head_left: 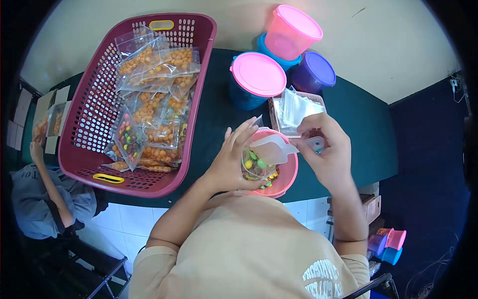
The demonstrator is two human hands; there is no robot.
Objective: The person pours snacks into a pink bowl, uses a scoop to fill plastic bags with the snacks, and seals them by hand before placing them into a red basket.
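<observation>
My left hand (233, 158) is closed around a small clear plastic bag (254, 167) with green and yellow pieces in it, held over a pink tub (291, 174). Between finger and thumb, my right hand (326, 149) grips the handle of a translucent white scoop (271, 149). The scoop's head tilts at the mouth of the bag. Colourful candy-like pieces (271, 177) lie in the tub below, partly hidden by my left hand and the bag.
A maroon basket (186, 164) with several bags of orange snacks (149, 107) stands left. Empty clear bags (298, 107) fill a small tray behind my right hand. Lidded tubs (259, 74) stand at the back. Another person (50, 199) sits far left, holding a bag.
</observation>
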